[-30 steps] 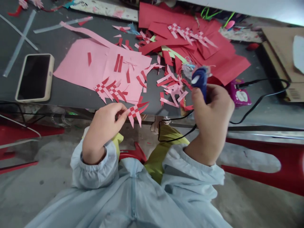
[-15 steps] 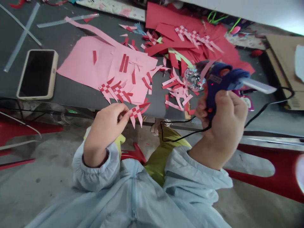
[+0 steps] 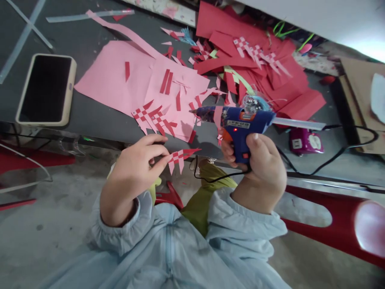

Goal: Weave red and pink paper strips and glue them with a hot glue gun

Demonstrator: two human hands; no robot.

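Observation:
My left hand (image 3: 136, 162) pinches a small woven red-and-pink paper fish (image 3: 180, 156) by its left end, just below the table's near edge. My right hand (image 3: 260, 164) is wrapped round the handle of a blue hot glue gun (image 3: 240, 120). The gun lies level, its nozzle pointing left above the fish, with a clear glue stick (image 3: 297, 123) jutting from its back. A red light glows on its side. Its black cord (image 3: 331, 156) trails right across the table.
On the dark table (image 3: 90, 116) lie pink paper sheets (image 3: 120, 80), red paper sheets (image 3: 270, 60), loose strips and more woven fish (image 3: 153, 118). A phone (image 3: 45, 90) rests at the left. A magenta device (image 3: 305, 141) and cardboard (image 3: 361, 80) sit right. A red stool (image 3: 331, 224) stands below.
My right hand has swung the glue gun down and left, from pointing up and away to lying level with its nozzle above the fish. My left hand keeps holding the fish.

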